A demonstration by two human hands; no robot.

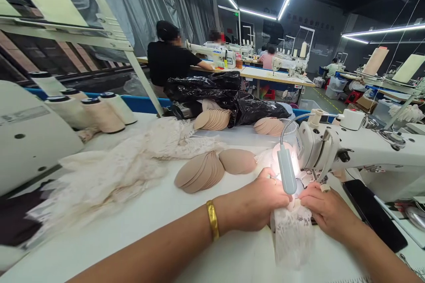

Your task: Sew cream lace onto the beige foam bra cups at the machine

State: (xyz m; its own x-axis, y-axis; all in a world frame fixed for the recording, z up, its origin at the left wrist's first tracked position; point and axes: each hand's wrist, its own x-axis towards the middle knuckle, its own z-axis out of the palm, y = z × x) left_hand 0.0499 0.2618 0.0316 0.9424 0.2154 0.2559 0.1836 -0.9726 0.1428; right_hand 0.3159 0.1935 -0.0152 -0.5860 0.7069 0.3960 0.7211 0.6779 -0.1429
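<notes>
A piece of white lace fabric (294, 239) lies at the sewing machine (365, 146) and hangs toward me over the bed. My left hand (259, 201), with a gold bracelet at the wrist, is closed on the lace left of the needle area. On the other side, my right hand (323, 205) pinches the same lace close to the presser foot. The needle itself is hidden behind a small grey lamp (287, 171), which lights the spot brightly. Left of my hands, a fanned stack of beige oval pads (199, 172) rests beside another pad (237, 161).
A heap of cream lace (133, 159) spreads across the left of the table (149, 230). Thread cones (102, 115) stand behind it. More pads (212, 119) and a black plastic bag (229, 93) lie at the back. A black phone (375, 214) is right of my right hand. Co-workers sit beyond.
</notes>
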